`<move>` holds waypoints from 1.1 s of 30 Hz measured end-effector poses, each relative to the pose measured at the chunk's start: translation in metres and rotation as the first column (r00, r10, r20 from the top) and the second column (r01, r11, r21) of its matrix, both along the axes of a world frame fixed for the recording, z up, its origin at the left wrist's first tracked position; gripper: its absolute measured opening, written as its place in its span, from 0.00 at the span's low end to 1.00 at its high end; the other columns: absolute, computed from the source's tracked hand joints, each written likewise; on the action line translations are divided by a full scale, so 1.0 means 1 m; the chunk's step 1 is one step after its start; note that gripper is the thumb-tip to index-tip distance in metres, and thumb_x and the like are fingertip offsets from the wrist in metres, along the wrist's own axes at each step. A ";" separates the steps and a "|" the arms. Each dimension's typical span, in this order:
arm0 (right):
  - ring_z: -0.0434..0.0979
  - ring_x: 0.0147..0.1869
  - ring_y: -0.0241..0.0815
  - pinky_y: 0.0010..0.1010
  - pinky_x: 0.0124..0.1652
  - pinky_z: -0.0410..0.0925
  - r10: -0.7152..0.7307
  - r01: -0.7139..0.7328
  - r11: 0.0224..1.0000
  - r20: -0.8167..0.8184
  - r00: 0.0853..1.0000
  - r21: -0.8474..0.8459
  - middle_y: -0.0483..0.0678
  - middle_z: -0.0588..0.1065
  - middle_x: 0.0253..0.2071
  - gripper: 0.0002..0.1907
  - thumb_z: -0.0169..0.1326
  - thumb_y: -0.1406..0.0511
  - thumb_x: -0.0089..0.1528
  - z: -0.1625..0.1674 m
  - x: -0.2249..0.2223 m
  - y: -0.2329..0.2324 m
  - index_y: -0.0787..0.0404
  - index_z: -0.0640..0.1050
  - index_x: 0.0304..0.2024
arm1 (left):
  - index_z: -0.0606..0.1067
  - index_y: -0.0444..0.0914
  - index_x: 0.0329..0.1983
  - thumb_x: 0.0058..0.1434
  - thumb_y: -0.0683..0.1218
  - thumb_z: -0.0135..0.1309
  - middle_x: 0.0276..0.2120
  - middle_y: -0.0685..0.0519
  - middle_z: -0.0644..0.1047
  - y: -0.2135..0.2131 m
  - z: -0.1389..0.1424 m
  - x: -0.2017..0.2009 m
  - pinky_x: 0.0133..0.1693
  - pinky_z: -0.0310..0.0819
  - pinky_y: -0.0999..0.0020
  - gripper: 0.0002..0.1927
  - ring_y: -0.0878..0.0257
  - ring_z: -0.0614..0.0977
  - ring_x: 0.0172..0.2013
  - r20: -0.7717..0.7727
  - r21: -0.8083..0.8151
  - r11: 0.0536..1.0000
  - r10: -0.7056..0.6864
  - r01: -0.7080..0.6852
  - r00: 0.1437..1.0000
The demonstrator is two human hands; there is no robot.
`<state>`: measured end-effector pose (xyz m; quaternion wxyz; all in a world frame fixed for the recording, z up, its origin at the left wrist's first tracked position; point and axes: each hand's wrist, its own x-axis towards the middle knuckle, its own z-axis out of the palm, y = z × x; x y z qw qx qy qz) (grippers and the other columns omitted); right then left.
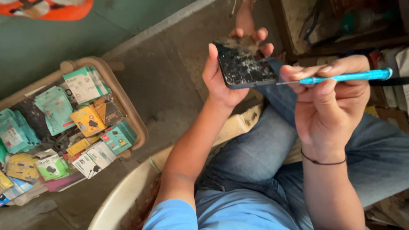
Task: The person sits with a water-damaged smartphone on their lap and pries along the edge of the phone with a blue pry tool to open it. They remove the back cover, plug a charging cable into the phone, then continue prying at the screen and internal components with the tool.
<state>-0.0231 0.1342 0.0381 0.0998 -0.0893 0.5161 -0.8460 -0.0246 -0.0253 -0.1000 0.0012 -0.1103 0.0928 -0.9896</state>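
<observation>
From the camera on your head, your left hand (pixel 221 76) was held up in front of you, with its fingers wrapped around the edges of a flat black phone with a cracked, dusty glass screen (pixel 243 64). The phone sat tilted in that hand, above your knees. Your right hand (pixel 328 98) pinched a thin bright blue screwdriver with a metal tip (pixel 345 77) between thumb and fingers. The tip touched the phone's right edge. A thin dark band (pixel 322 162) went around your right wrist.

You sat in blue jeans (pixel 264 153) over a grey, dusty concrete floor (pixel 170 81). On your left stood a tan plastic crate (pixel 130 113). It was full of small packets (pixel 85 119), teal, yellow, white and green, lying in a messy pile.
</observation>
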 end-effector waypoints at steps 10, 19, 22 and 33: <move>0.81 0.59 0.52 0.44 0.64 0.73 0.030 0.012 0.972 0.173 0.984 -0.236 0.60 0.79 0.49 0.06 0.51 0.69 0.80 -0.020 0.014 -0.001 0.65 0.69 0.51 | 0.64 0.34 0.63 0.78 0.64 0.48 0.65 0.36 0.64 0.007 0.005 0.008 0.62 0.71 0.38 0.29 0.40 0.72 0.64 0.027 0.152 0.987 -0.065 0.060 0.997; 0.81 0.59 0.54 0.43 0.62 0.73 0.011 0.042 0.965 0.201 0.980 -0.259 0.60 0.79 0.49 0.06 0.51 0.68 0.79 -0.022 0.016 -0.004 0.65 0.70 0.49 | 0.63 0.35 0.61 0.77 0.62 0.49 0.63 0.38 0.63 0.005 0.017 0.011 0.60 0.72 0.35 0.27 0.42 0.73 0.63 0.026 0.175 0.982 -0.084 0.078 0.996; 0.81 0.59 0.53 0.43 0.63 0.72 0.018 0.034 0.963 0.191 0.981 -0.269 0.60 0.79 0.49 0.06 0.51 0.68 0.79 -0.022 0.016 -0.004 0.66 0.70 0.49 | 0.63 0.36 0.62 0.76 0.62 0.49 0.63 0.38 0.63 0.005 0.019 0.012 0.60 0.72 0.36 0.28 0.42 0.73 0.63 0.037 0.168 0.983 -0.079 0.072 0.996; 0.84 0.53 0.52 0.47 0.64 0.76 -0.123 0.156 0.981 -0.243 0.962 0.120 0.62 0.79 0.45 0.08 0.55 0.69 0.76 -0.011 0.025 -0.019 0.65 0.69 0.52 | 0.63 0.36 0.60 0.77 0.62 0.49 0.62 0.39 0.64 0.005 0.015 0.014 0.62 0.75 0.49 0.27 0.42 0.74 0.62 0.069 0.118 0.992 -0.055 0.047 0.996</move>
